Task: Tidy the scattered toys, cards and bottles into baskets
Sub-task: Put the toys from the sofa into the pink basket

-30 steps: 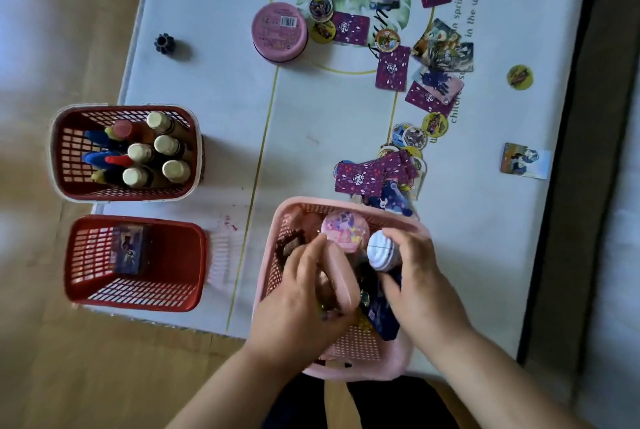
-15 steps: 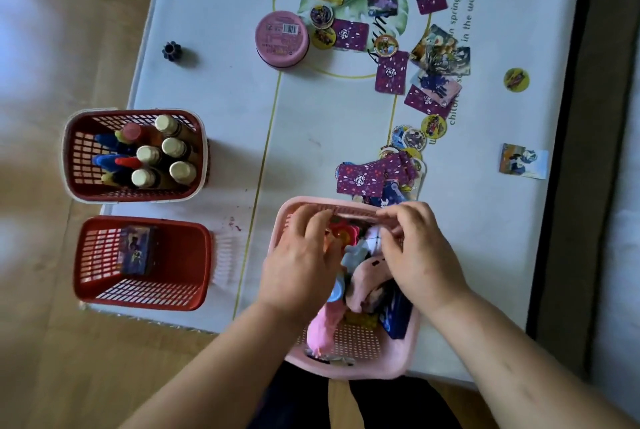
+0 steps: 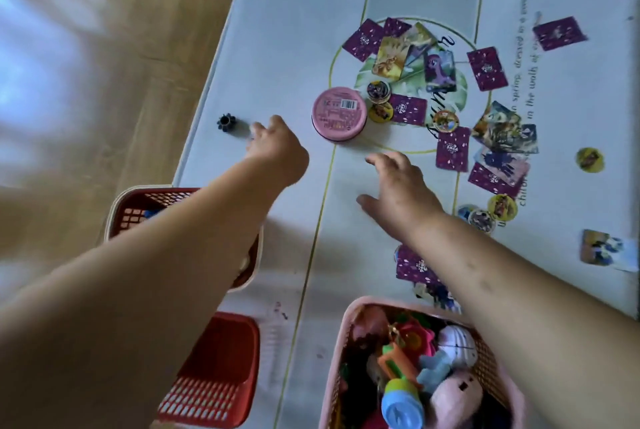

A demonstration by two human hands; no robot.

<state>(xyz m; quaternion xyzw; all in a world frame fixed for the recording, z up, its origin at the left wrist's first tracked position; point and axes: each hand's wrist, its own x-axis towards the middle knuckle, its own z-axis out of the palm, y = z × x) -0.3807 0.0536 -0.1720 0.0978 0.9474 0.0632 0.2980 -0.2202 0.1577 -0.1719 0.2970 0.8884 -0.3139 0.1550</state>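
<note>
My left hand point(image 3: 277, 146) reaches out over the white table, fingers apart and empty, just right of a small black gear-shaped toy point(image 3: 227, 122). My right hand point(image 3: 398, 186) hovers open and empty below a round pink tin point(image 3: 339, 113). Purple and picture cards point(image 3: 452, 148) and round yellow discs point(image 3: 589, 159) lie scattered at the right. The pink basket point(image 3: 341, 369) at the bottom holds several toys. My left arm hides most of the dark red basket point(image 3: 138, 200) with the bottles.
A second red basket point(image 3: 214, 383) stands at the bottom left near the table's front edge. The table's left edge runs close to the black toy, with wooden floor beyond. More cards point(image 3: 414, 264) lie just above the pink basket.
Both hands have left the pink basket and moved forward over the table, the left toward the black toy, the right toward the pink tin. The view has shifted forward.
</note>
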